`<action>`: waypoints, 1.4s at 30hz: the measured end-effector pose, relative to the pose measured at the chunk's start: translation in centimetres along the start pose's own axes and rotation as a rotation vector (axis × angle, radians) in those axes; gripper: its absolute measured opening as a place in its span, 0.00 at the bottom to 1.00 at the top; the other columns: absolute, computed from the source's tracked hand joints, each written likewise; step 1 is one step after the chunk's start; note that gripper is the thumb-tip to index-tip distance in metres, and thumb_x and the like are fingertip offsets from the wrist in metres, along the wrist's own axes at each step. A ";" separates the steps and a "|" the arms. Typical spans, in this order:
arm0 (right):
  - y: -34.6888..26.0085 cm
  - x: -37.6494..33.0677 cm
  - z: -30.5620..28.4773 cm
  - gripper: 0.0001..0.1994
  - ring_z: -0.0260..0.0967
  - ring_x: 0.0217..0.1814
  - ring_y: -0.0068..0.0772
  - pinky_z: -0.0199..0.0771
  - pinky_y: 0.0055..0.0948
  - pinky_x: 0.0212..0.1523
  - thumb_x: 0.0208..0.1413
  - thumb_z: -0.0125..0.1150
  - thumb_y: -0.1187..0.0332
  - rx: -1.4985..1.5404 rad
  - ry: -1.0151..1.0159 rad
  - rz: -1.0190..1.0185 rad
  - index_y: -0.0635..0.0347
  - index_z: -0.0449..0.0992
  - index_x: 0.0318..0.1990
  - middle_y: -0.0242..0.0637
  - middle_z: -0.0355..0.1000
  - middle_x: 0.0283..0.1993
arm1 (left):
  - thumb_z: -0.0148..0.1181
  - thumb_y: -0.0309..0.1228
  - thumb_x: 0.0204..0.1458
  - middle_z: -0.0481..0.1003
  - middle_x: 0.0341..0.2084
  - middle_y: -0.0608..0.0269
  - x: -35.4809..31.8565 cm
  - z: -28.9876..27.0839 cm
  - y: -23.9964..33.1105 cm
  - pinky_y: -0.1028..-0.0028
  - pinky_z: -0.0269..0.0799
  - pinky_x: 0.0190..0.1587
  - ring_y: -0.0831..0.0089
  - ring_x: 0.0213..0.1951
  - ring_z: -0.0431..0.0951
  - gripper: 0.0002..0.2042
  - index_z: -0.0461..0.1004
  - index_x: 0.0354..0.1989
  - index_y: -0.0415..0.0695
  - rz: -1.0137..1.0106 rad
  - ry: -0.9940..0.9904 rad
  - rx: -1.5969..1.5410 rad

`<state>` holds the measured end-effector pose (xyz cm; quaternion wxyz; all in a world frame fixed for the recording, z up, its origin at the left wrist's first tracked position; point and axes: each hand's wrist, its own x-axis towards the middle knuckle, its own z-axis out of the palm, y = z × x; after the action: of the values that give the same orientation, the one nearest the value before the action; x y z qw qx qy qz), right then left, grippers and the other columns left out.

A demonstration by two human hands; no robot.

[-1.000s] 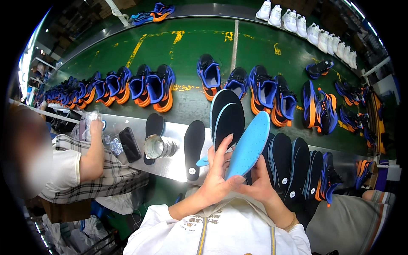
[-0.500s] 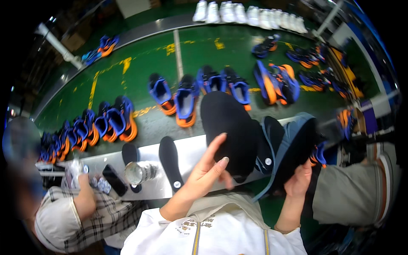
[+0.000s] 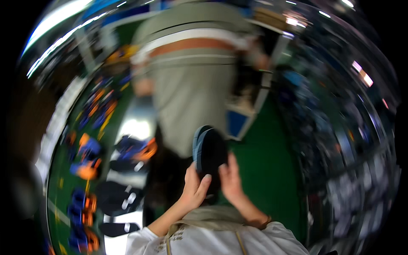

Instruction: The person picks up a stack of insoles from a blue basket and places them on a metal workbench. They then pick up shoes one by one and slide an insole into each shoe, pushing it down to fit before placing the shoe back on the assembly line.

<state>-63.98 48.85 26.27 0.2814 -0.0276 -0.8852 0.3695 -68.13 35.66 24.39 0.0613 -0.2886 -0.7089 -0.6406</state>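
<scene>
A small stack of black insoles (image 3: 213, 151) with blue-grey edges stands upright in front of my body, between both hands. My left hand (image 3: 193, 187) grips its near left side, thumb against the black face. On the right side, my right hand (image 3: 230, 179) presses with its fingers along the edge. The lower end of the stack is dark, and how many insoles it holds cannot be told. More black insoles (image 3: 114, 197) lie on the metal ledge (image 3: 111, 248) at my left, away from my hands.
Close ahead, a person in grey-green clothing (image 3: 193, 93) is blurred. At left, blue and orange shoes (image 3: 83, 206) line the green surface, and another blue and orange shoe (image 3: 138, 146) is on the ledge. Green floor (image 3: 267, 178) lies to the right, beside blurred racks (image 3: 357, 199).
The view has swung to the right, so the ledge and shoes are now at my left. The fanned-out insoles are now gathered into one stack between my hands.
</scene>
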 end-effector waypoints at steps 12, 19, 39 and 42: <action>24.7 -10.7 -18.5 0.23 0.62 0.30 0.14 0.63 0.15 0.34 0.52 0.58 0.69 0.763 0.766 0.859 0.65 0.62 0.55 0.28 0.69 0.32 | 0.49 0.45 0.53 0.58 0.50 0.56 5.9 34.9 -3.6 0.67 0.60 0.48 0.64 0.51 0.62 0.31 0.47 0.60 0.43 -0.983 -0.841 -0.571; 42.8 -10.8 -38.2 0.27 0.64 0.48 0.33 0.64 0.30 0.50 0.54 0.52 0.68 0.559 1.299 0.842 0.67 0.53 0.59 0.43 0.66 0.49 | 0.52 0.40 0.51 0.60 0.45 0.58 11.8 47.0 -16.7 0.68 0.65 0.32 0.64 0.37 0.69 0.27 0.53 0.56 0.44 -1.217 -1.189 -0.364; 67.0 0.6 -88.4 0.20 0.50 0.62 0.43 0.35 0.65 0.56 0.44 0.51 0.63 -1.639 0.917 1.253 0.54 0.68 0.47 0.44 0.56 0.58 | 0.52 0.30 0.50 0.68 0.39 0.53 21.7 64.8 -20.4 0.68 0.69 0.31 0.66 0.32 0.73 0.22 0.56 0.54 0.42 -1.320 -0.358 -0.063; 71.4 5.4 -78.8 0.29 0.34 0.69 0.44 0.30 0.63 0.59 0.43 0.52 0.61 -1.364 0.797 1.411 0.52 0.60 0.57 0.47 0.44 0.65 | 0.52 0.30 0.49 0.69 0.39 0.52 20.8 59.3 -23.0 0.68 0.71 0.31 0.65 0.33 0.73 0.22 0.57 0.53 0.40 -1.323 -0.176 -0.064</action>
<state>-39.03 152.36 25.85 0.1982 -0.8068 -0.5327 -0.1614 -79.78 98.18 3.63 -0.4114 0.1542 -0.7194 -0.5381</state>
